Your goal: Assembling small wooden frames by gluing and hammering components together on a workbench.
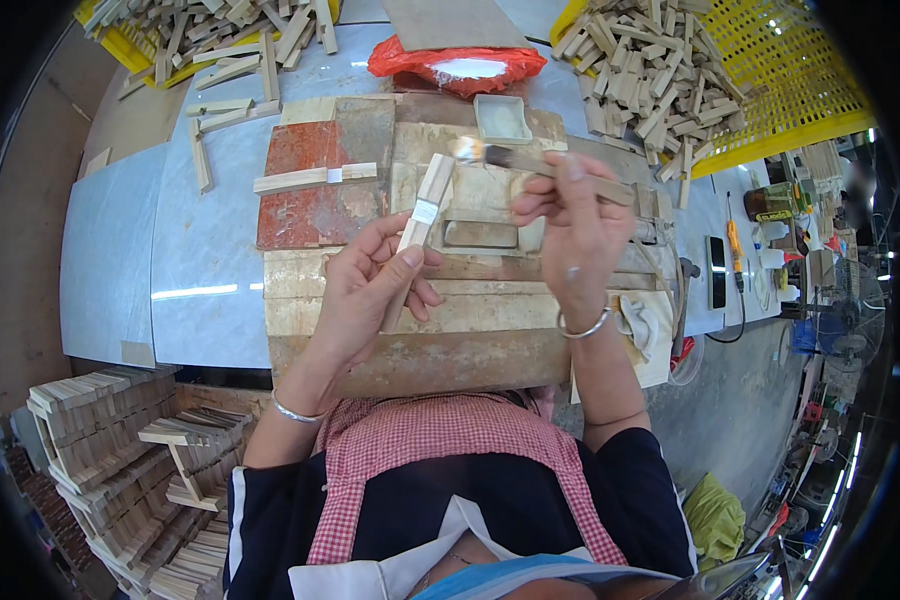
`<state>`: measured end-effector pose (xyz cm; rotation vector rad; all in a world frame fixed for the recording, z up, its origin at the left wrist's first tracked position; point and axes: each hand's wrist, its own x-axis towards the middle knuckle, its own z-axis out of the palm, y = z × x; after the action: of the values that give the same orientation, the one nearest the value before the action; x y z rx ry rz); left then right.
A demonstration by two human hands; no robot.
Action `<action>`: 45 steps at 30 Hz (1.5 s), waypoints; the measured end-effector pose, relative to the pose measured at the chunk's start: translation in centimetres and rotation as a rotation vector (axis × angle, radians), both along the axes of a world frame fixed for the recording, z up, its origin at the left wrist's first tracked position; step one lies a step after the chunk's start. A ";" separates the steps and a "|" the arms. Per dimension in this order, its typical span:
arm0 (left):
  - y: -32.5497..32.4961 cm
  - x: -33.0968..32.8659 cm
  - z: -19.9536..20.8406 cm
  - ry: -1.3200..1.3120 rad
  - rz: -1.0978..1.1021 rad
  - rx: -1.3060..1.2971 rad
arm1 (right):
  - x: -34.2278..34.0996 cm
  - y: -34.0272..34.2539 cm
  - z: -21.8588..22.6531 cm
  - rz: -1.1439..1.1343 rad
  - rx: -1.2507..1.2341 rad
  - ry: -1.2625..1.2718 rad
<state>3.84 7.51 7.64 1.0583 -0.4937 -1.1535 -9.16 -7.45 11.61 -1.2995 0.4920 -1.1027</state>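
Observation:
My left hand (375, 275) is closed round a short wooden stick (433, 185), tilted upward, with a white band across its middle. In my right hand (580, 215) is a brush (530, 163) with a flat wooden handle. Its pale-tipped dark bristles point left, close to the upper end of the stick. Another wooden stick (300, 180), also with a white patch, lies on the reddish board (290, 222) to the left. Behind the brush stands a small square clear dish (502, 118).
Yellow baskets (785, 75) of loose wooden sticks (660, 75) stand at the back. A red plastic bag (390, 62) with white material lies between them. A phone (716, 272) and an orange-handled tool (735, 245) rest at the right. Stacked sticks (100, 430) fill the lower left.

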 end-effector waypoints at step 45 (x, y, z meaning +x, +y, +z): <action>0.0 9.2 -1.0 -0.492 0.213 0.116 | -20.4 -31.2 -9.0 -0.803 -0.243 1.662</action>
<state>13.02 7.50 6.60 1.4685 -0.6831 -0.7364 -29.54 -38.68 2.65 -2.1276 2.2876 -0.3847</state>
